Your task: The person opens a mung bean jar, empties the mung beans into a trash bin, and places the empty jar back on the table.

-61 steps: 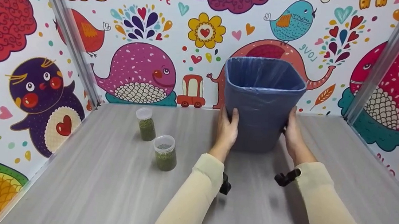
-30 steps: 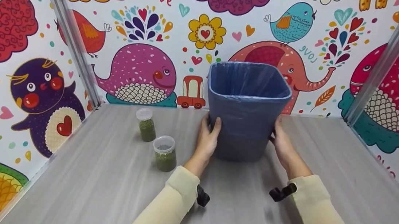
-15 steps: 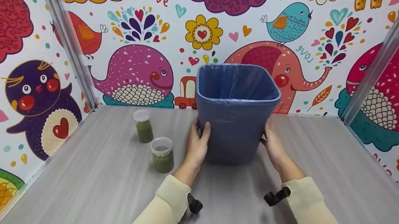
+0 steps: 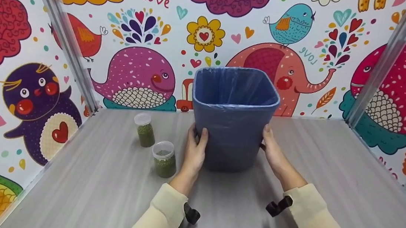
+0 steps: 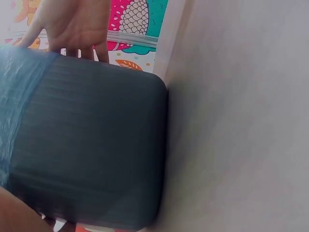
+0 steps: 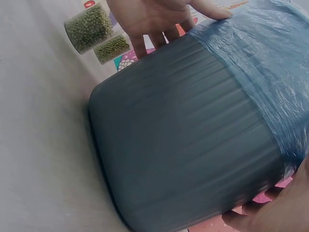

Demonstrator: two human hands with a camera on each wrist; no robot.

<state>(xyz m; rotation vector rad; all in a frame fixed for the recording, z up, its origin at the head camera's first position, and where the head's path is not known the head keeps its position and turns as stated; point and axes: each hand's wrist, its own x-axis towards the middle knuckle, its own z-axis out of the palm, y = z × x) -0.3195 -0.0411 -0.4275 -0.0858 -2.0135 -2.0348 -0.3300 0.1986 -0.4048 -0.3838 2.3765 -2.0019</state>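
Observation:
A dark blue-grey trash can (image 4: 234, 139), upright and lined with a thin translucent blue bag (image 6: 270, 72), is held between both hands. My left hand (image 4: 195, 152) grips its left side, thumb on the front and fingers reaching toward the back. On the opposite side, my right hand (image 4: 275, 154) holds the can, its fingers partly hidden behind it. The can's base (image 5: 161, 145) is at the tabletop; whether it touches is hard to tell. Nearest the left hand stands a clear jar (image 4: 164, 160) of small green beans, with a second such jar (image 4: 145, 131) behind it.
The grey wood-grain table (image 4: 98, 193) meets a cartoon-printed back wall (image 4: 206, 2) and side walls. Metal posts (image 4: 65, 37) stand at the back corners. A black wrist mount (image 4: 191, 213) sticks out from each sleeve.
Both hands have brought the trash can leftward and toward me, closer to the jars. Both hands have kept hold of its sides. The jars stand where they were; the head view has shifted slightly.

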